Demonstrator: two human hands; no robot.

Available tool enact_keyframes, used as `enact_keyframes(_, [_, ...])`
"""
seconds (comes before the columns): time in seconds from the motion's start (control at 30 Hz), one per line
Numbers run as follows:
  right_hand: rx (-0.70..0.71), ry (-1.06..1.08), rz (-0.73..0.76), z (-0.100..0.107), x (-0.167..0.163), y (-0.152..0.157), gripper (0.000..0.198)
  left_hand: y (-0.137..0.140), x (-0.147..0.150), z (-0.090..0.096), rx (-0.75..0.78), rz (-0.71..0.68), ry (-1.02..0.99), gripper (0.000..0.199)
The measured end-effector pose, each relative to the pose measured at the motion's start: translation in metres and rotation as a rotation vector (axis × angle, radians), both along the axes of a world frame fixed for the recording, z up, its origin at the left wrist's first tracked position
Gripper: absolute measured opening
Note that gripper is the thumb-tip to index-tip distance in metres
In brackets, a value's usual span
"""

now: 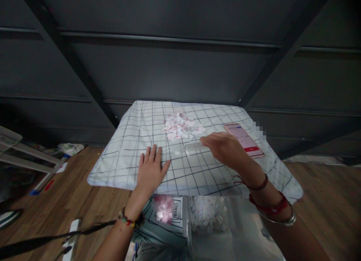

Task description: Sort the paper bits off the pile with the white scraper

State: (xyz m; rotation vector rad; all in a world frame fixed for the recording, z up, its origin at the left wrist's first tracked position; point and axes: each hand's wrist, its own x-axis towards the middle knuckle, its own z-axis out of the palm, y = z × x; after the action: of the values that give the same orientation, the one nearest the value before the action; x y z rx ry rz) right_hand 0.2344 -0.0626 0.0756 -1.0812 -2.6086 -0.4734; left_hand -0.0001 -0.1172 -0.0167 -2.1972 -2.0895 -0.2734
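Observation:
My left hand [152, 167] lies flat on the checked tablecloth [118, 155], fingers spread and palm down, with nothing in it. My right hand [224, 148] is closed round the end of a clear, scoop-like plastic piece [193, 147], whose tip points left, low over the cloth. Just beyond that tip is a heap of small white and pinkish paper-like pieces [182, 126]. The right fingers partly hide the plastic piece, so its full shape cannot be made out. Close to the right hand lies a phone [244, 140] with its screen lit.
Below the table's near edge, a clear plastic container [239, 231] holds many small white pieces [207, 214]. Left of it sits a bundle of pink pieces [164, 209]. A dark panelled wall [169, 73] stands behind the table. A power strip [72, 238] lies on the wooden floor.

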Motion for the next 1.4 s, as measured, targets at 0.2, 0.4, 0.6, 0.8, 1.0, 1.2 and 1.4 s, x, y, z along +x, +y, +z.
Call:
enact_keyframes(0.2, [-0.019,0.046,0.023,0.0,-0.003,0.006,0.025,0.0,0.0,-0.002,0.021,-0.006,0.005,0.057])
enact_keyframes(0.4, [-0.147,0.055,0.15,-0.004,0.006,0.009,0.028,0.0,0.0,0.0,0.004,0.0,0.019,0.057])
enact_keyframes(0.6, [-0.068,0.158,0.236,-0.005,0.018,0.01,0.026,0.0,0.0,-0.003,0.022,-0.004,0.032,0.058])
enact_keyframes(0.8, [-0.074,0.151,0.36,-0.006,0.024,-0.002,0.025,0.001,-0.001,-0.004,0.041,-0.011,0.032,0.057])
enact_keyframes(1.0, [0.032,0.206,0.342,-0.001,0.043,-0.018,0.016,0.001,0.001,-0.002,0.035,0.002,0.035,0.057])
enact_keyframes(1.2, [0.048,0.102,0.274,-0.003,0.036,-0.032,0.021,-0.003,0.003,0.001,0.012,-0.004,0.035,0.055])
enact_keyframes(1.4, [0.009,0.101,0.335,0.007,0.035,-0.051,0.016,-0.016,0.011,0.005,-0.077,-0.061,0.002,0.055])
